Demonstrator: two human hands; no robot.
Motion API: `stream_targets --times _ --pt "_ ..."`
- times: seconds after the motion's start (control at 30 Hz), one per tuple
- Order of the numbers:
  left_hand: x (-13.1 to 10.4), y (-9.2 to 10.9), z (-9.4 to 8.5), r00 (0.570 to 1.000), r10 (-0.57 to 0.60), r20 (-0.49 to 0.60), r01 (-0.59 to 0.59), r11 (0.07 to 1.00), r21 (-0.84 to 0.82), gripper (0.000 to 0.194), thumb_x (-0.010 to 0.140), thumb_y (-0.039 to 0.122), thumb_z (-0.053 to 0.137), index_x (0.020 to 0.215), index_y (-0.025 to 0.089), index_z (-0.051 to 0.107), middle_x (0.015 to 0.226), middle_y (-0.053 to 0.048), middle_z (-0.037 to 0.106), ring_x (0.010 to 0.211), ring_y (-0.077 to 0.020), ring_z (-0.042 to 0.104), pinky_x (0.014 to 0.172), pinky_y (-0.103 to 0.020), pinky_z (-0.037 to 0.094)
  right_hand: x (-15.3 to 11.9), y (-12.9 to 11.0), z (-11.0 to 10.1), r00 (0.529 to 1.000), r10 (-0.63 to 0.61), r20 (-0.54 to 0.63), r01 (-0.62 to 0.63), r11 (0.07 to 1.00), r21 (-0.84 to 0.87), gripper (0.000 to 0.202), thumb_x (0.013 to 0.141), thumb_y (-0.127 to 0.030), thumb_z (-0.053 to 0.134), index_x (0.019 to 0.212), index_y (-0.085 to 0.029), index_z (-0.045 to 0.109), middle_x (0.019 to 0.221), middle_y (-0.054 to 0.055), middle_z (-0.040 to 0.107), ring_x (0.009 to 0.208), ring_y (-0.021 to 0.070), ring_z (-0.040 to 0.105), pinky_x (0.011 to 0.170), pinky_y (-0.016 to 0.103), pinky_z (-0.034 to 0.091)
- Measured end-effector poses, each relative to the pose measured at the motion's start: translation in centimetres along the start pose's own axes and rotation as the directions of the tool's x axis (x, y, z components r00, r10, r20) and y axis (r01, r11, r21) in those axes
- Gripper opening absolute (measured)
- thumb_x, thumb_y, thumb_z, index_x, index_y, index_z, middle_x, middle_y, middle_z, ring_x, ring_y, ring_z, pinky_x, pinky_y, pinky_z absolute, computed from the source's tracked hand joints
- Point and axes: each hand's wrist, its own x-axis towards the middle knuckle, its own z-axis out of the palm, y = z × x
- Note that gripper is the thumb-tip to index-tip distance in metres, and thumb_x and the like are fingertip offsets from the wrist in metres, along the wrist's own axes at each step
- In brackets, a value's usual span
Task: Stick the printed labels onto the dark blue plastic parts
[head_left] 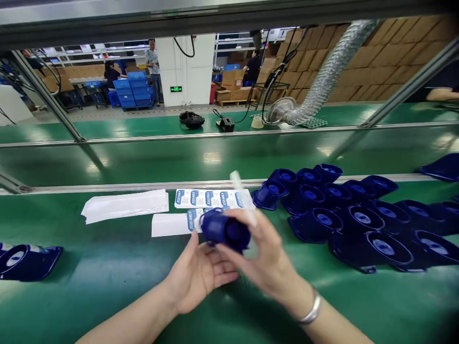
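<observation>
My right hand (267,253) is closed around a dark blue plastic housing (224,229), a hollow piece with a round opening turned toward me. A whitish translucent stick (236,181), blurred, also juts up from between its fingers. Palm up and fingers loosely spread, my left hand (201,272) lies just below and left of the housing; whether its thumb touches the piece I cannot tell. Behind the housing is a sheet of blue-and-white labels (193,198). A partly used label strip (168,224) lies in front of it, its right end hidden by the housing.
Several similar blue housings (362,217) stand grouped at the right, with another (32,263) at the left edge. White backing strips (125,205) lie on the green bench (107,306). Beyond the metal rail are a flexible duct (330,71), a black strap-like item (191,119) and people farther back.
</observation>
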Motion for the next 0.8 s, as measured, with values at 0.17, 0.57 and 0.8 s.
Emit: stream_targets --times 0.17,0.57,0.8 --pt "1.0 1.1 -1.7 0.933 0.105 -0.344 -0.186 0.960 -0.211 0.038 0.091 0.045 0.067 0.113 0.015 0.068 0.107 -0.011 0.076 0.101 -0.0258 0.071 0.091 -0.040 0.058 -0.8 -1.7 3.5 0.986 0.078 0.147 -0.132 0.903 0.409 0.067 0.097 -0.022 0.073 0.152 -0.034 0.037 0.145 0.013 0.046 0.134 0.0334 0.046 0.110 0.055 0.045" --pt "-0.8 1.2 -5.7 0.941 0.179 -0.287 -0.202 0.978 -0.052 0.041 0.093 0.041 0.064 0.127 0.018 0.063 0.116 -0.013 0.070 0.099 -0.0268 0.069 0.083 -0.044 0.060 -0.8 1.1 3.3 0.665 0.640 0.385 -0.599 0.149 0.787 0.025 0.084 -0.028 0.090 0.089 -0.022 0.066 0.081 0.001 0.065 0.075 0.0145 0.061 0.070 0.022 0.053" --pt "-1.0 0.8 -5.3 0.967 0.145 -0.211 -0.182 0.969 -0.167 0.055 0.095 0.046 0.059 0.144 0.025 0.049 0.111 -0.011 0.067 0.091 -0.0243 0.068 0.068 -0.038 0.060 -0.8 1.1 3.0 0.586 0.643 0.493 -0.642 -0.003 0.767 0.048 0.081 -0.023 0.092 0.120 -0.030 0.064 0.102 0.003 0.069 0.087 0.0178 0.065 0.075 0.026 0.056"
